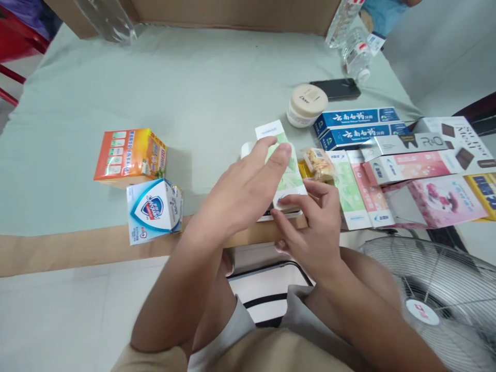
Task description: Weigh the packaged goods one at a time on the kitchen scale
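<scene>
My left hand (242,191) lies flat with fingers stretched out on top of a long green and white box (277,138) at the table's near edge. My right hand (310,225) holds the near end of that box, thumb and fingers pinched on its end flap. Just right of the box lies a small snack packet (318,163). Further right sit a green and white box (347,194) and a pink one (370,194) side by side.
An orange box (129,155) and a blue and white soap box (154,209) stand at the left. A white jar (307,105), a phone (336,89), blue toothpaste boxes (356,124), chocolate boxes (457,142) and water bottles (354,51) fill the right. A fan (437,299) sits at lower right.
</scene>
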### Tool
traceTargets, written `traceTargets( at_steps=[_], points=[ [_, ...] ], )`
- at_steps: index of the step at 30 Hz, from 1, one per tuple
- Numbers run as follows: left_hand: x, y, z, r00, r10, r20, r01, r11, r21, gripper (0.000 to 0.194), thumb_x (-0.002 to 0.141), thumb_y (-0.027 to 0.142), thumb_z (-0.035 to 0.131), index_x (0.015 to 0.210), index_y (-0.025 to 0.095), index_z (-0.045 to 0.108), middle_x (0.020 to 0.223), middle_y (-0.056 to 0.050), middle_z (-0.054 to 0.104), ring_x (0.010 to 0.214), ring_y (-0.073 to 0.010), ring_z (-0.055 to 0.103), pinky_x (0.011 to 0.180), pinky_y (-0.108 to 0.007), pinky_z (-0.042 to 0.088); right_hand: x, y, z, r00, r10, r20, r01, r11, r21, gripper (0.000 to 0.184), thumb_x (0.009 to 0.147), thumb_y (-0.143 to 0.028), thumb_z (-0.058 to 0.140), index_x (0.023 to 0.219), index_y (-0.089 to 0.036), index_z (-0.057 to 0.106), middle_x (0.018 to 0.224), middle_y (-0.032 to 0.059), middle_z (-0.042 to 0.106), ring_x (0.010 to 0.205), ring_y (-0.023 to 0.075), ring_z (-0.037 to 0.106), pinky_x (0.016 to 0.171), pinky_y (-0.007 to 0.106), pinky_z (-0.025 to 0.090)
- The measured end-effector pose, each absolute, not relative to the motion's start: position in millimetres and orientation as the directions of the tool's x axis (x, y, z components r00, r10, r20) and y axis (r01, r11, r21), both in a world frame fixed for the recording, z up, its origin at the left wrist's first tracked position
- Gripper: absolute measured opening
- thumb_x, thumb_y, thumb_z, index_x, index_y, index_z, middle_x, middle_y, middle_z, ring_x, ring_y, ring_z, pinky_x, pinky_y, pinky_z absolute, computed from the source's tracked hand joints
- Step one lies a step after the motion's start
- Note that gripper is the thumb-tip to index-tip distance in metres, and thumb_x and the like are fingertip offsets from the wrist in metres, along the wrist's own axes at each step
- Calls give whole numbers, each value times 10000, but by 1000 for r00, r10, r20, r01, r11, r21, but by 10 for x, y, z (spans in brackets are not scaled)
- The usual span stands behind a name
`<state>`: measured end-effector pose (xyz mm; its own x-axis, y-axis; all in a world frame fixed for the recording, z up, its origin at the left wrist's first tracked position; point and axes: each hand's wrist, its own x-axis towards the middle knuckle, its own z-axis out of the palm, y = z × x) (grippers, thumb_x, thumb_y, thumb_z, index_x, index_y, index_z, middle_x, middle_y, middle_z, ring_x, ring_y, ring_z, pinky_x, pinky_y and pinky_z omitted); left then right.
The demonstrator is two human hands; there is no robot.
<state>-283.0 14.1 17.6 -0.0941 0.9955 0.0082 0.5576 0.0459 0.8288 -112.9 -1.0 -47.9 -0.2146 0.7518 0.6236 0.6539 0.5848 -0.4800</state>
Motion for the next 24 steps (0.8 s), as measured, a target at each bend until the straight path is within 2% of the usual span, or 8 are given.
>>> traceTargets(
  at_steps=[2,4,8,13,16,19,21,24],
  points=[
    [-2793,195,198,-58,996,-70,575,91,813,577,1025,664,344,1482,370,538,1380,-59,696,1260,-324,689,1093,-516,543,-1105,-5,-477,-245,779,578,679,563,-472,190,916,-365,701,1068,-250,703,1160,120,576,1099,307,648,897,532,592],
    [-2770,247,189,-97,990,-104,641,142,754,628,991,636,434,1528,316,495,1460,-110,638,1303,-361,650,1131,-564,501,-1076,2,-437,-255,784,566,674,564,-477,231,931,-359,662,1133,-246,672,1154,122,599,1083,299,649,920,532,577],
    [-2702,292,108,-119,991,-64,736,131,664,704,940,522,548,1576,247,428,1499,-176,567,1340,-392,605,1112,-567,510,-990,48,-302,-221,731,646,610,620,-493,177,949,-307,604,1116,-258,639,1099,104,631,1078,277,650,956,501,566],
    [-2512,317,3,-81,997,-13,763,71,642,867,916,528,623,1652,228,279,1682,-211,337,1579,-425,338,1223,-591,400,-917,185,-235,-200,723,662,576,633,-517,138,939,-231,576,1064,-250,630,1039,89,669,1031,263,664,927,467,562],
    [-2401,361,-29,-57,997,-42,775,71,628,910,899,490,656,1667,238,239,1722,-232,249,1600,-467,282,1213,-647,382,-896,285,-279,-232,722,652,529,656,-538,145,938,-206,549,1056,-243,625,1041,83,708,1039,253,686,931,451,565],
    [-2330,413,-34,-76,996,-53,788,93,608,918,859,394,684,1657,256,253,1702,-233,294,1556,-490,357,1176,-671,417,-869,373,-329,-240,742,626,510,645,-569,154,935,-215,551,1063,-239,632,1124,100,740,1109,263,703,969,463,568],
    [-2313,454,-37,-102,995,-23,790,95,606,901,833,333,687,1637,249,288,1656,-223,375,1521,-470,420,1176,-647,439,-845,420,-339,-254,750,611,501,642,-580,154,934,-223,556,1063,-240,640,1168,106,748,1156,265,704,994,462,569],
    [-2335,525,-50,-114,991,66,788,50,614,846,808,282,674,1589,246,351,1584,-184,492,1474,-419,492,1181,-610,468,-803,477,-306,-277,724,632,469,675,-569,143,937,-212,545,1034,-248,643,1127,85,762,1149,252,715,999,447,575]
  ],
)
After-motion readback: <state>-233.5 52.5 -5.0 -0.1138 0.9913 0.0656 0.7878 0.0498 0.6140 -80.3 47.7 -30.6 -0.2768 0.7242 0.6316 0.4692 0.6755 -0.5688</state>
